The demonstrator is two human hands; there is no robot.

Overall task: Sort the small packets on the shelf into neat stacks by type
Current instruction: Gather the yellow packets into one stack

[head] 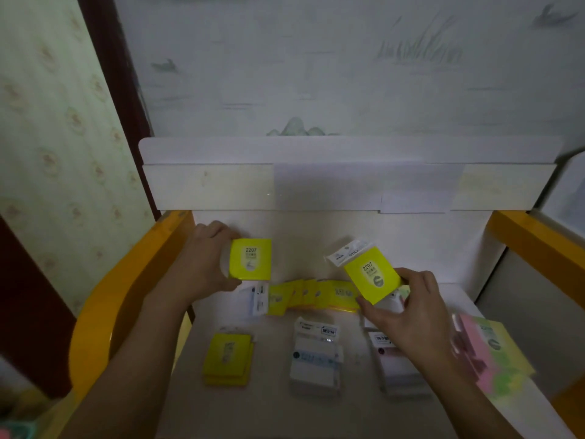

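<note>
My left hand point(202, 259) grips a yellow packet point(250, 259) marked 2207, held upright above the shelf. My right hand point(408, 307) holds a second yellow packet point(368, 277) of the same kind, tilted, with its white header card at the top. Between the hands a loose row of yellow packets point(311, 294) leans across the white shelf point(316, 236), with a white packet point(258, 299) at its left end. Nearer me lie a yellow stack point(228, 359), a white stack with blue print point(316, 359) and a white stack with a dark red dot point(397, 365), partly hidden by my right forearm.
Pink and pale green pads point(484, 353) lie at the right of the shelf. Orange side rails point(535, 236) flank the shelf on both sides. A white cardboard back panel point(316, 185) stands behind it, under a painted wall.
</note>
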